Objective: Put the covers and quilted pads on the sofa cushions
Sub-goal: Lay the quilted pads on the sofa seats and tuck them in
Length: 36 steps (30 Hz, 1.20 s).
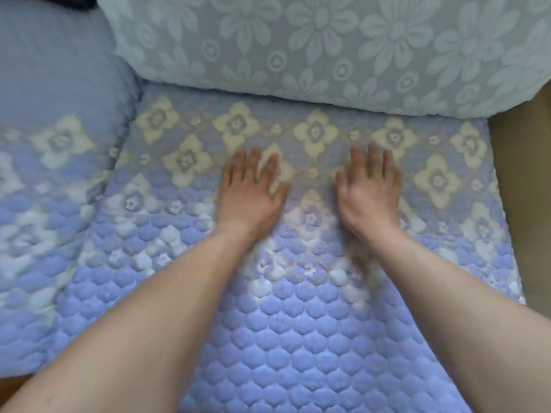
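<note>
On seat cushion, quilted pad point(298, 338) lies spread, far edge near back cushion point(328, 40). Left hand point(250, 192) and right hand point(369, 192) flat on pad, fingers spread, holding nothing. Step looks like smoothing. Next probably: sweep outward, check edges aligned.

- Left hand point(249, 189) — bare, no ring or watch visible.
- Right hand point(368, 189) — bare, slightly blurred.
- Both forearms bare; no sleeve in view.
</note>
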Each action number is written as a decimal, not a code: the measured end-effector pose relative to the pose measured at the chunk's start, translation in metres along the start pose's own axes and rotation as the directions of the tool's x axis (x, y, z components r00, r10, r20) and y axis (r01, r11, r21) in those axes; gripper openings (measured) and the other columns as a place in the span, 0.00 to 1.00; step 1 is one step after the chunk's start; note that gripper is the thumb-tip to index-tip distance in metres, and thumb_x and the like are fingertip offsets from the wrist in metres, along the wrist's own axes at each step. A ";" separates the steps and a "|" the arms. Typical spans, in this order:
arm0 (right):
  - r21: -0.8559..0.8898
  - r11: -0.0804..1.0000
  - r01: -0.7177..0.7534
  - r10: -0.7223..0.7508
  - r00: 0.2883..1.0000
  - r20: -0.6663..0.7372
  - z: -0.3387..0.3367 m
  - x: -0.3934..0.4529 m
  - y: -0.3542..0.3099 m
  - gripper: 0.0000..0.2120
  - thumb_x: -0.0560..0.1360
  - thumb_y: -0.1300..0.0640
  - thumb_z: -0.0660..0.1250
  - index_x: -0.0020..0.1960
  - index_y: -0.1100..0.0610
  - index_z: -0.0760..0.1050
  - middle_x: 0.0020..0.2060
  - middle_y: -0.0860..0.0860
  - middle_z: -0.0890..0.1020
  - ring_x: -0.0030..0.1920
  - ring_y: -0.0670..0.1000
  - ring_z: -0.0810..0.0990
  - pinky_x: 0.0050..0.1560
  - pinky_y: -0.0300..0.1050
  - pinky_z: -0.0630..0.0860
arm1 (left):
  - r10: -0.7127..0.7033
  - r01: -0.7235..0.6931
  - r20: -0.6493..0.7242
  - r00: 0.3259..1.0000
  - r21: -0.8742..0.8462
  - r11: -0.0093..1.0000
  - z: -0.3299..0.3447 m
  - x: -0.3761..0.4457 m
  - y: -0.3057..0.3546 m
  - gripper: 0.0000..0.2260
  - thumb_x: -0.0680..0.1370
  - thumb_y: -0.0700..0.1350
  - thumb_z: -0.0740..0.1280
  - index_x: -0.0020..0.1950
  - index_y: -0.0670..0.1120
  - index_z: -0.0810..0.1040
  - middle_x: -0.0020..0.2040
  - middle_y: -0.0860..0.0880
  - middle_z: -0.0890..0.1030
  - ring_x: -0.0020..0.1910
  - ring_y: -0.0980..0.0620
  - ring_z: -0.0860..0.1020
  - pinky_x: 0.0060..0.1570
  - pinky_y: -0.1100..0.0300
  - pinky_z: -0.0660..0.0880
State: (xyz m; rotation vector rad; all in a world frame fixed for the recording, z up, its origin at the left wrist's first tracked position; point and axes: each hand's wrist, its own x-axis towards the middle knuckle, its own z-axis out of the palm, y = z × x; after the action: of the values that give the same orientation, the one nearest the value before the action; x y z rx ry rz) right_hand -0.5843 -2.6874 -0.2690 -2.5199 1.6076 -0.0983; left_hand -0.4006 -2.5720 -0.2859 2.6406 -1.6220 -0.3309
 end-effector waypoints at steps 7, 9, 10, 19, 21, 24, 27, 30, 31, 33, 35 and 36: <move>-0.089 0.994 -0.060 0.081 0.963 0.258 -0.008 -0.016 0.012 0.30 0.82 0.46 0.55 0.79 0.60 0.55 0.78 0.65 0.56 0.77 0.69 0.54 0.74 0.67 0.55 | -0.525 0.548 0.236 0.818 -0.041 0.835 -0.021 -0.179 -0.137 0.33 0.79 0.67 0.39 0.83 0.56 0.45 0.83 0.50 0.43 0.81 0.46 0.43 0.78 0.41 0.47; -0.099 0.987 -0.125 0.155 0.903 0.400 -0.028 -0.013 -0.014 0.32 0.81 0.47 0.55 0.79 0.61 0.54 0.77 0.67 0.55 0.77 0.70 0.54 0.75 0.64 0.53 | -0.590 0.663 0.416 0.692 -0.043 0.747 -0.031 -0.227 -0.141 0.32 0.79 0.69 0.44 0.80 0.62 0.37 0.82 0.52 0.36 0.81 0.44 0.41 0.77 0.40 0.47; -0.100 0.989 -0.107 0.142 0.866 0.479 -0.038 -0.015 -0.032 0.32 0.80 0.46 0.54 0.79 0.61 0.54 0.77 0.67 0.54 0.77 0.70 0.53 0.76 0.61 0.52 | -0.618 0.720 0.479 0.624 -0.045 0.692 -0.037 -0.242 -0.145 0.33 0.79 0.70 0.47 0.78 0.64 0.34 0.81 0.51 0.34 0.81 0.42 0.41 0.77 0.41 0.47; 0.028 0.998 0.055 -0.053 0.534 0.844 -0.063 -0.073 -0.230 0.31 0.80 0.49 0.61 0.79 0.54 0.54 0.78 0.62 0.53 0.76 0.64 0.60 0.73 0.51 0.60 | -0.399 0.869 0.819 0.413 -0.223 0.442 -0.095 -0.241 -0.237 0.34 0.77 0.51 0.65 0.79 0.55 0.51 0.73 0.43 0.71 0.67 0.41 0.73 0.68 0.51 0.69; 0.096 0.994 0.057 -0.112 0.525 0.844 -0.057 -0.089 -0.289 0.33 0.81 0.49 0.60 0.81 0.53 0.50 0.80 0.59 0.48 0.78 0.62 0.57 0.75 0.50 0.58 | -0.191 0.786 0.884 0.426 -0.257 0.562 -0.107 -0.245 -0.255 0.35 0.77 0.50 0.63 0.81 0.55 0.49 0.76 0.45 0.69 0.71 0.44 0.71 0.71 0.53 0.67; 0.160 0.983 -0.092 -0.066 0.633 0.772 -0.041 -0.096 -0.368 0.30 0.83 0.50 0.59 0.81 0.55 0.54 0.80 0.57 0.51 0.79 0.59 0.56 0.75 0.51 0.59 | 0.001 0.531 0.836 0.548 -0.349 0.772 -0.131 -0.227 -0.299 0.19 0.78 0.53 0.59 0.68 0.54 0.73 0.66 0.46 0.79 0.65 0.44 0.76 0.63 0.54 0.73; 0.109 0.975 -0.195 0.136 0.905 0.402 -0.011 -0.109 -0.456 0.24 0.82 0.53 0.57 0.76 0.61 0.64 0.75 0.64 0.63 0.75 0.64 0.61 0.73 0.58 0.62 | -0.163 0.438 0.584 0.795 -0.367 0.821 -0.162 -0.191 -0.408 0.12 0.81 0.52 0.58 0.57 0.53 0.79 0.54 0.48 0.83 0.55 0.45 0.80 0.52 0.53 0.77; 0.211 0.977 0.026 -0.055 0.990 0.131 0.019 -0.130 -0.603 0.24 0.79 0.53 0.60 0.73 0.61 0.69 0.75 0.65 0.65 0.75 0.67 0.60 0.74 0.63 0.60 | -0.355 0.399 0.188 0.916 -0.322 0.858 -0.189 -0.156 -0.558 0.17 0.80 0.45 0.64 0.68 0.47 0.75 0.63 0.44 0.79 0.61 0.41 0.76 0.58 0.48 0.74; 0.287 0.942 0.173 -0.209 0.973 0.099 0.029 -0.134 -0.662 0.25 0.79 0.52 0.61 0.74 0.58 0.69 0.77 0.63 0.63 0.77 0.65 0.58 0.77 0.61 0.56 | -0.376 0.388 0.096 0.922 -0.271 0.881 -0.188 -0.148 -0.609 0.20 0.78 0.44 0.65 0.70 0.44 0.74 0.66 0.41 0.77 0.64 0.38 0.74 0.61 0.45 0.73; 0.344 0.816 0.464 -0.537 0.830 0.153 0.051 -0.138 -0.759 0.25 0.80 0.48 0.59 0.76 0.53 0.67 0.79 0.58 0.60 0.80 0.61 0.53 0.79 0.58 0.48 | -0.319 0.342 0.176 0.931 -0.126 0.931 -0.172 -0.140 -0.690 0.27 0.77 0.50 0.62 0.75 0.41 0.69 0.72 0.38 0.72 0.70 0.36 0.70 0.69 0.40 0.69; 0.246 0.759 0.603 -0.649 0.734 0.201 0.084 -0.123 -0.772 0.26 0.81 0.45 0.59 0.77 0.51 0.66 0.80 0.54 0.59 0.80 0.59 0.51 0.79 0.59 0.48 | -0.247 0.293 0.361 0.899 -0.080 0.953 -0.151 -0.142 -0.725 0.32 0.78 0.58 0.54 0.80 0.46 0.60 0.80 0.43 0.61 0.78 0.40 0.61 0.73 0.39 0.64; 0.195 0.787 0.586 -0.616 0.764 0.192 0.097 -0.106 -0.751 0.26 0.82 0.43 0.58 0.78 0.50 0.65 0.80 0.53 0.58 0.81 0.57 0.50 0.78 0.59 0.51 | -0.238 0.270 0.391 0.889 -0.028 0.963 -0.141 -0.146 -0.729 0.33 0.79 0.61 0.54 0.82 0.49 0.55 0.82 0.47 0.56 0.79 0.42 0.56 0.73 0.39 0.63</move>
State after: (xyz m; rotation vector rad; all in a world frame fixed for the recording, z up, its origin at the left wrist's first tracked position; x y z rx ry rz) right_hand 0.0563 -2.2713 -0.2406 -2.7115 0.6261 0.0455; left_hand 0.2037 -2.1220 -0.2196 2.8589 -1.2912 -0.9587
